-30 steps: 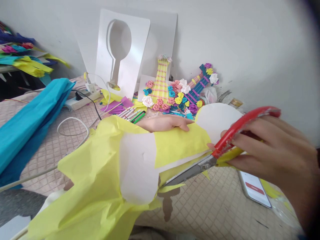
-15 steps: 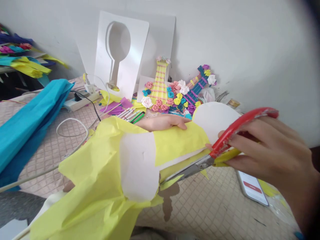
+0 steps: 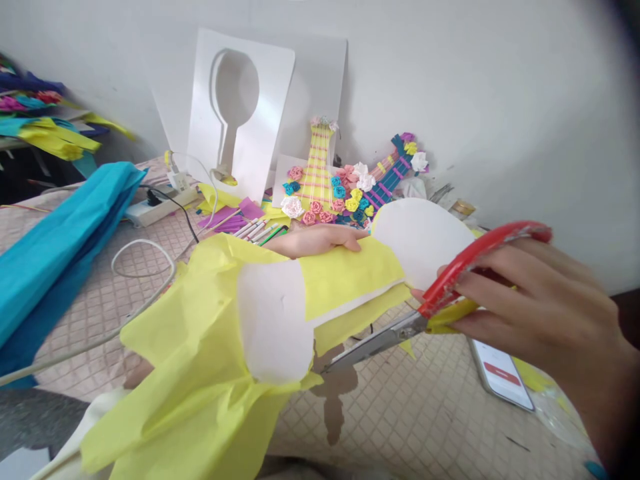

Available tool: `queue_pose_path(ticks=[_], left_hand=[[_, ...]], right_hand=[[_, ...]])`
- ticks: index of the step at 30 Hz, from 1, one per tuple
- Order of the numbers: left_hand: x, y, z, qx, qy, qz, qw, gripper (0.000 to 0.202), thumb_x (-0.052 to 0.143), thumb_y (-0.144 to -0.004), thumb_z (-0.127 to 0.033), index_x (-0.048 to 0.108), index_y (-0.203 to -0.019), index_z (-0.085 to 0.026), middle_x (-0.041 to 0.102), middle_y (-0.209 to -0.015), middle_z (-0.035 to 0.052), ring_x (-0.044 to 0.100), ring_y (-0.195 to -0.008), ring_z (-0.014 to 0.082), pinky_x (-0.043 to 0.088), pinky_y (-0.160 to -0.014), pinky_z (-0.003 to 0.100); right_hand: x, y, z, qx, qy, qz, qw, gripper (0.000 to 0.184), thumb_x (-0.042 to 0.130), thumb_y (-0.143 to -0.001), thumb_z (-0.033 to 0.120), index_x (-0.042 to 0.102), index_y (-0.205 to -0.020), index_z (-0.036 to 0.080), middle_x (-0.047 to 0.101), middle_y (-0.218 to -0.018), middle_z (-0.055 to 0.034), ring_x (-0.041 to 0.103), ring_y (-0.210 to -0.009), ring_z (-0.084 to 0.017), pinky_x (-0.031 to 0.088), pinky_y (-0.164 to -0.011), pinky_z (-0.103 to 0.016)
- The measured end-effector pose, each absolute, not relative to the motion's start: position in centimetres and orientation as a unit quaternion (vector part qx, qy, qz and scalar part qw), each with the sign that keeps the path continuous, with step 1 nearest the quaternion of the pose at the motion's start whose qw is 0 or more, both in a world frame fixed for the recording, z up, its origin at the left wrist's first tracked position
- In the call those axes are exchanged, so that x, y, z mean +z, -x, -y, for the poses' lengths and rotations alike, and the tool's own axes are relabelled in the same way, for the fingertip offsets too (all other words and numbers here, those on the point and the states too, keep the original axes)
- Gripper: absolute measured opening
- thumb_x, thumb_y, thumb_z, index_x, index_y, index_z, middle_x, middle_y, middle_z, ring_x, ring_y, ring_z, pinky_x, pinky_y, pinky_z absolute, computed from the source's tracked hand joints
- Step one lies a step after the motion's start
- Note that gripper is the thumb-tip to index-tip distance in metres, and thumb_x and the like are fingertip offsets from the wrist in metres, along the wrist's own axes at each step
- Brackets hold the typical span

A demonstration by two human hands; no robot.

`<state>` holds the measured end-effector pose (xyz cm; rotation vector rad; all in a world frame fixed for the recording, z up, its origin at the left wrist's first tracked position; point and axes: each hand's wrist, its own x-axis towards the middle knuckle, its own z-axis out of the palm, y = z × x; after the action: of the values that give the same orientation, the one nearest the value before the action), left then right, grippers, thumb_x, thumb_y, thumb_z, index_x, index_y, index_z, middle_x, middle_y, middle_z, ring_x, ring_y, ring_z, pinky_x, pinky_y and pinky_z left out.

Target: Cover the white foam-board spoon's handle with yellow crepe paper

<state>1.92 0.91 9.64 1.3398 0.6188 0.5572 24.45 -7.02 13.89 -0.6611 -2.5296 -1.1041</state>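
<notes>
My right hand (image 3: 545, 313) is closed around the red and yellow handles of a pair of scissors (image 3: 425, 313). Its metal blades point left, with their tips at the lower edge of a white foam cutout (image 3: 275, 320) wrapped in yellow tissue paper (image 3: 195, 373). My left hand (image 3: 315, 241) grips the far edge of the cutout and paper, fingers curled over the top, holding them up above the table. The round end of the cutout (image 3: 420, 240) is bare white.
Two paper guitars with paper flowers (image 3: 325, 180) and a white foam board with a guitar-shaped hole (image 3: 240, 107) lean on the wall. Blue tissue paper (image 3: 55, 247), a white cable (image 3: 145, 273) and a power strip (image 3: 160, 203) lie left. A phone (image 3: 500, 373) lies right.
The cutout and yellow paper have lifted slightly, and the scissor blades have drawn a little clear of the paper's lower edge. Both hands keep their grips.
</notes>
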Motion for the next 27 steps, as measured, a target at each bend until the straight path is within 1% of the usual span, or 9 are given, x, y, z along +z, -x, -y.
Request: queue_pose_path(ticks=[2,7,8,9,11,14,18,23,27], left_hand=[[9.8,-1.6,-1.1,0.246,-0.580,-0.308,0.713,0.056,0.051,-0.072,-0.018,0.043,-0.127,-0.013,0.057,-0.121,0.0064,0.041,-0.121,0.0232,0.030,-0.099,0.031],[10.0,-0.7,-1.4,0.322,-0.518,-0.321,0.724,0.040,0.051,-0.072,-0.018,0.060,-0.110,-0.022,0.066,-0.104,0.0040,0.058,-0.101,0.0233,0.042,-0.087,0.031],[10.1,-0.6,-1.4,0.337,-0.512,-0.317,0.723,0.039,0.051,-0.072,-0.019,0.062,-0.109,-0.023,0.067,-0.102,0.0038,0.059,-0.098,0.0231,0.043,-0.085,0.031],[10.1,-0.4,-1.5,0.349,-0.512,-0.317,0.718,0.039,0.052,-0.071,-0.019,0.062,-0.109,-0.024,0.066,-0.103,0.0035,0.060,-0.098,0.0230,0.044,-0.083,0.031],[10.2,0.0,-1.5,0.372,-0.520,-0.337,0.691,0.040,0.053,-0.071,-0.019,0.061,-0.109,-0.026,0.064,-0.109,0.0023,0.058,-0.101,0.0231,0.044,-0.083,0.030],[10.4,0.5,-1.4,0.417,-0.504,-0.399,0.643,0.039,0.056,-0.070,-0.023,0.062,-0.108,-0.028,0.062,-0.112,0.0019,0.057,-0.102,0.0242,0.045,-0.081,0.029],[10.4,1.0,-0.7,0.459,-0.462,-0.426,0.628,0.044,0.060,-0.068,-0.028,0.060,-0.112,-0.028,0.066,-0.103,0.0039,0.062,-0.090,0.0235,0.048,-0.072,0.027],[10.0,1.3,0.4,0.517,-0.428,-0.397,0.626,0.048,0.056,-0.070,-0.022,0.055,-0.118,-0.023,0.068,-0.094,0.0044,0.064,-0.077,0.0204,0.050,-0.061,0.025],[9.5,1.3,1.7,0.563,-0.375,-0.430,0.598,0.053,0.055,-0.070,-0.023,0.049,-0.122,-0.026,0.068,-0.090,0.0029,0.065,-0.066,0.0194,0.048,-0.047,0.023]], right_hand=[[13.7,-25.1,7.0,-0.379,0.238,0.880,0.161,0.012,0.044,-0.082,0.019,0.041,-0.072,0.024,0.045,-0.069,-0.0023,0.043,-0.062,-0.018,0.038,-0.056,-0.032],[11.2,-28.8,7.5,-0.320,0.284,0.885,0.181,0.009,0.053,-0.075,0.017,0.046,-0.079,0.022,0.053,-0.077,-0.0058,0.053,-0.072,-0.020,0.045,-0.063,-0.033],[10.1,-29.8,7.8,-0.293,0.324,0.881,0.183,0.011,0.054,-0.073,0.018,0.048,-0.081,0.021,0.055,-0.079,-0.0065,0.054,-0.074,-0.020,0.046,-0.063,-0.033],[8.7,-30.8,8.1,-0.248,0.373,0.880,0.156,0.014,0.057,-0.071,0.021,0.050,-0.082,0.021,0.057,-0.081,-0.0068,0.056,-0.075,-0.020,0.047,-0.060,-0.032],[5.5,-32.5,8.9,-0.159,0.465,0.862,0.124,0.022,0.059,-0.068,0.023,0.054,-0.089,0.019,0.059,-0.090,-0.0089,0.058,-0.085,-0.023,0.050,-0.070,-0.035],[0.9,-33.9,9.8,-0.075,0.588,0.801,0.089,0.026,0.061,-0.064,0.030,0.060,-0.087,0.019,0.063,-0.097,-0.0109,0.057,-0.095,-0.028,0.050,-0.078,-0.043],[-2.9,-34.2,10.7,0.052,0.636,0.766,0.078,0.029,0.056,-0.068,0.028,0.064,-0.094,0.018,0.064,-0.103,-0.0102,0.060,-0.095,-0.025,0.049,-0.084,-0.041],[-3.6,-34.5,10.9,0.101,0.649,0.747,0.099,0.038,0.060,-0.065,0.032,0.065,-0.099,0.017,0.065,-0.105,-0.0115,0.060,-0.097,-0.028,0.048,-0.086,-0.041],[-1.1,-33.7,10.5,0.098,0.677,0.714,0.147,0.036,0.055,-0.072,0.041,0.067,-0.096,0.017,0.067,-0.101,-0.0125,0.061,-0.094,-0.030,0.047,-0.084,-0.046]])
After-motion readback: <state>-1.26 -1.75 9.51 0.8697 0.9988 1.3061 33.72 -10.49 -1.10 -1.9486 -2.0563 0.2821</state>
